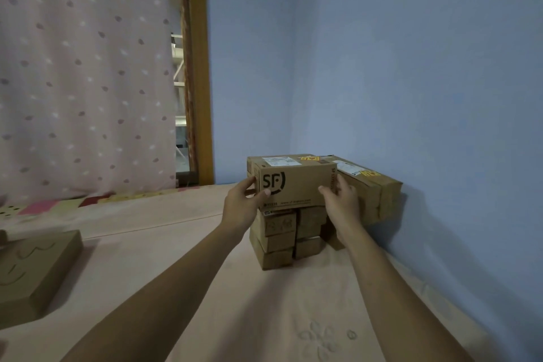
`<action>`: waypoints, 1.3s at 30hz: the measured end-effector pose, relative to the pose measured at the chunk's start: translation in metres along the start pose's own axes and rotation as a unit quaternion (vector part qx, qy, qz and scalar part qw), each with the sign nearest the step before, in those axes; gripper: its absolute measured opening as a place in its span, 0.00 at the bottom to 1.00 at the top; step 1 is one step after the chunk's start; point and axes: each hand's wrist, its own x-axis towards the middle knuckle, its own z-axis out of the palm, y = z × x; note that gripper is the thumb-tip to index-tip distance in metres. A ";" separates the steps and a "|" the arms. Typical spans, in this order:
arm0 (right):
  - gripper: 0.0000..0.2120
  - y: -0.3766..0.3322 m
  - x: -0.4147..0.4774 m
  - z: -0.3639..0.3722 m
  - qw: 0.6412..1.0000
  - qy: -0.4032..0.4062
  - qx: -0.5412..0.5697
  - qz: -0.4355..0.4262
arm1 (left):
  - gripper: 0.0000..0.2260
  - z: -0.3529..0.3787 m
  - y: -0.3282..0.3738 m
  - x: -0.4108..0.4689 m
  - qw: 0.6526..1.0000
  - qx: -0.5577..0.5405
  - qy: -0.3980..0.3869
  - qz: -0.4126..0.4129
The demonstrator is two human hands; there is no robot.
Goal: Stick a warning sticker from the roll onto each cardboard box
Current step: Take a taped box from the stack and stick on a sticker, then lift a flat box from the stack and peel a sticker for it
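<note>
Hands: left grip (245,200) and right grip (342,200) clasp SF box (296,185) atop stack.

Brown SF-printed cardboard box (295,185) sits level atop stacked small boxes (289,235).

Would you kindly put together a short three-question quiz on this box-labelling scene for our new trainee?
1. True or false: both hands, the left hand and the right hand, grip the box printed SF.
2. Multiple choice: the SF box sits (A) alone on the bed sheet, (B) on top of a stack of smaller boxes, (C) against the curtain.
3. Fill in: the yellow sticker lies on the top of the large box next to the ____ wall.

Key: 1 true; 2 B; 3 blue.
</note>
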 end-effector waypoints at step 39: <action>0.23 -0.067 -0.162 0.163 0.967 -0.200 -0.114 -0.113 | 0.23 -0.199 -0.009 -0.088 0.942 0.330 -0.023 -0.060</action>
